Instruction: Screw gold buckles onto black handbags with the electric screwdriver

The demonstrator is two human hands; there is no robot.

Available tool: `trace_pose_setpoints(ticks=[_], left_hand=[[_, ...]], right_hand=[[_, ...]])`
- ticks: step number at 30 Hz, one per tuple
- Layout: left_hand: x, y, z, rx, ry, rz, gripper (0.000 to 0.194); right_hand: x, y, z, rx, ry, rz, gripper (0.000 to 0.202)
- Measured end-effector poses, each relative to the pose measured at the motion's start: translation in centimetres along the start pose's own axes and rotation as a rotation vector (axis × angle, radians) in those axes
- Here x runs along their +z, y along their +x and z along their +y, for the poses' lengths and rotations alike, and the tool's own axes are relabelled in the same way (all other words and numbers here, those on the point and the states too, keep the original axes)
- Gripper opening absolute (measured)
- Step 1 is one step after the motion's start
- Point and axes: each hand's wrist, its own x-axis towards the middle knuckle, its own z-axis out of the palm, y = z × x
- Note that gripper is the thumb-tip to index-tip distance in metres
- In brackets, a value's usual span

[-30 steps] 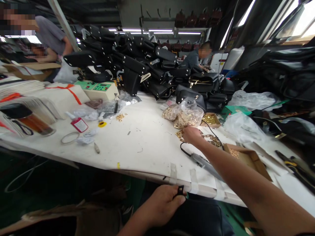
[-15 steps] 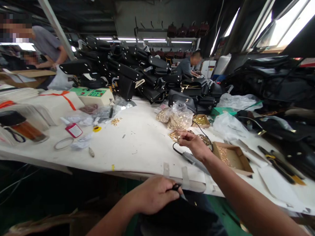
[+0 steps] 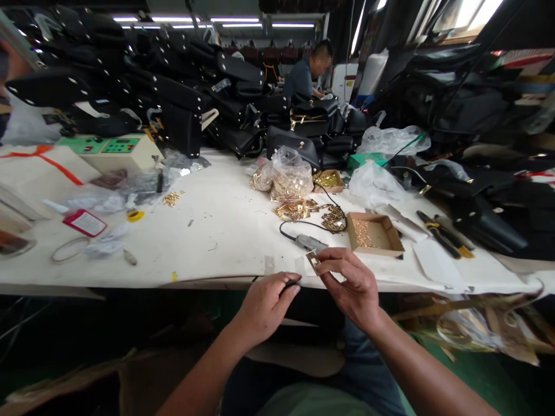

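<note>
Between the thumb and fingers of my right hand [image 3: 350,283] is a small metal plate [image 3: 313,263] with an opening in it, held just over the table's front edge. My left hand [image 3: 266,303] pinches a black piece [image 3: 290,283] at the same edge, a short way to the left; most of that piece is hidden. Behind the hands lie a grey tool [image 3: 310,242] with a black cord and a pile of gold metal parts [image 3: 295,210].
An open cardboard box [image 3: 381,236] of small copper-coloured pieces stands at the right, near pliers [image 3: 442,234]. Black bags [image 3: 243,75] are heaped at the back, with a person [image 3: 303,75] beyond them. A red-framed label [image 3: 84,222] lies left.
My right hand has come back from the gold parts to near my left hand, now showing the metal plate. The view has shifted, and the black material in my lap shows less.
</note>
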Motion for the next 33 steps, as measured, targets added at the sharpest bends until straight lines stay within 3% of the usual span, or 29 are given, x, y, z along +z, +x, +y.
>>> trace_pose_setpoints(ticks=[6, 11, 14, 17, 21, 26, 33], left_hand=[[0.7, -0.9, 0.4, -0.027, -0.001, 0.196, 0.010], [1.1, -1.3, 0.3, 0.042, -0.045, 0.375, 0.017], [1.5, -1.5, -0.1, 0.111, -0.067, 0.388, 0.019], [1.8, -1.6, -0.3, 0.184, -0.090, 0.401, 0.017], [1.4, -1.6, -0.5, 0.241, -0.092, 0.365, 0.018], [0.7, -1.8, -0.8, 0.287, -0.076, 0.321, 0.020], [0.8, -2.1, -0.1, 0.100, -0.025, 0.343, 0.021]], right_hand=[[-0.1, 0.0, -0.8, 0.009, -0.002, 0.025, 0.021], [-0.2, 0.3, -1.2, -0.023, 0.026, -0.045, 0.024], [0.1, 0.2, -1.5, 0.004, 0.013, -0.056, 0.020], [0.3, 0.1, -1.6, 0.157, 0.033, -0.062, 0.012], [0.0, 0.2, -1.7, 0.322, 0.139, -0.140, 0.008], [-0.2, 0.5, -2.0, 0.388, 0.180, -0.265, 0.012], [-0.2, 0.5, -2.9, 0.358, 0.189, -0.342, 0.008]])
